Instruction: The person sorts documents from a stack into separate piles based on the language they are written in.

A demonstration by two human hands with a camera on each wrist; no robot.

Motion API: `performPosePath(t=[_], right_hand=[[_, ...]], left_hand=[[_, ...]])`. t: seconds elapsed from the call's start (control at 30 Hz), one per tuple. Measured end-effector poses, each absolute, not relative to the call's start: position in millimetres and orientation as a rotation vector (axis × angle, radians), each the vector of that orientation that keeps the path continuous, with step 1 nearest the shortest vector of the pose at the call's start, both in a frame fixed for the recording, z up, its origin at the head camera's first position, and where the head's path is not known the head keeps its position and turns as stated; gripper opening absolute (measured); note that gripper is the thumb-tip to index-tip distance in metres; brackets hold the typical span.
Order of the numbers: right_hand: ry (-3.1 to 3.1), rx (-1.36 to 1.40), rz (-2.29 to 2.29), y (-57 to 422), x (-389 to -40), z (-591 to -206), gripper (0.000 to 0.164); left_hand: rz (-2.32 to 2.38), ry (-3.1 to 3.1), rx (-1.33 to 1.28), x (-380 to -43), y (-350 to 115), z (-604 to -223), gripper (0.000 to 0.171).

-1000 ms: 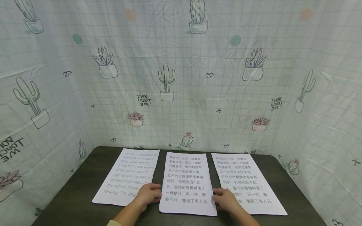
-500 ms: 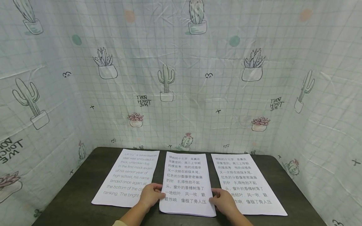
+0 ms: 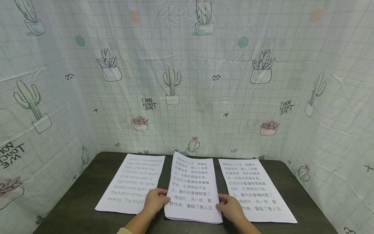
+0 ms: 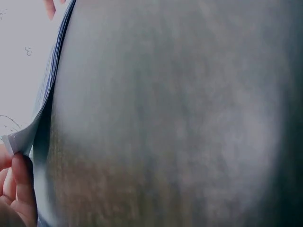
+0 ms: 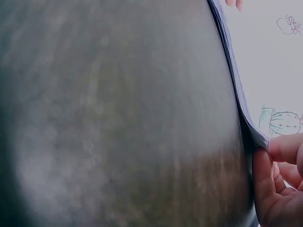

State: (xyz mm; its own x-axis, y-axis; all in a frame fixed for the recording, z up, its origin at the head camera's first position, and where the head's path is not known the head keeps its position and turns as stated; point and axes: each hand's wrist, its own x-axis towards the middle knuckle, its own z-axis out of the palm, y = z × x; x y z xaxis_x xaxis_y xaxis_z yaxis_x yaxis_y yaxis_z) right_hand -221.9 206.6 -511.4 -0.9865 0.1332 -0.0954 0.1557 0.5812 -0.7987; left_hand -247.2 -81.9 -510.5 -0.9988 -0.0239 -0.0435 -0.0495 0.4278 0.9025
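A stack of white paper printed with Chinese text lies in the middle, between my hands. My left hand pinches its left edge near the front. In the left wrist view, thumb and finger grip the bent-up edge of the sheets, and layered edges show along the side. At the opposite edge, my right hand pinches the paper the same way. The right wrist view shows its finger under the curled paper edge. The stack's far left corner stands raised. How many sheets are gripped is hidden.
Paper with English text lies to the left, partly behind my left hand. More paper with Chinese text lies to the right, partly covered by my right hand. All rest on a dark table, enclosed by a cactus-print curtain.
Both hands have moved inward and now pinch the middle stack's side edges, where they were beside it earlier. The stack's far left corner has risen.
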Motion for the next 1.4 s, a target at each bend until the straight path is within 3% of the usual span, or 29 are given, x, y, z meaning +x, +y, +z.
performPosePath(t=[0.5, 0.9, 1.17, 1.4], right_hand=[[2.765, 0.253, -1.413, 203, -219, -508, 0.051], [2.692, 0.303, -1.451, 205, -220, -507, 0.049], [2.582, 0.298, -1.621, 211, -218, -500, 0.055], [2.201, 0.066, -1.93, 224, -215, -493, 0.066]], left_hand=[[1.592, 2.838, 0.042, -244, -76, -505, 0.027], [1.973, 2.142, 0.059, -247, -87, -515, 0.06], [2.154, 1.847, 0.067, -246, -93, -510, 0.061], [2.179, 1.808, 0.143, -249, -90, -506, 0.063]])
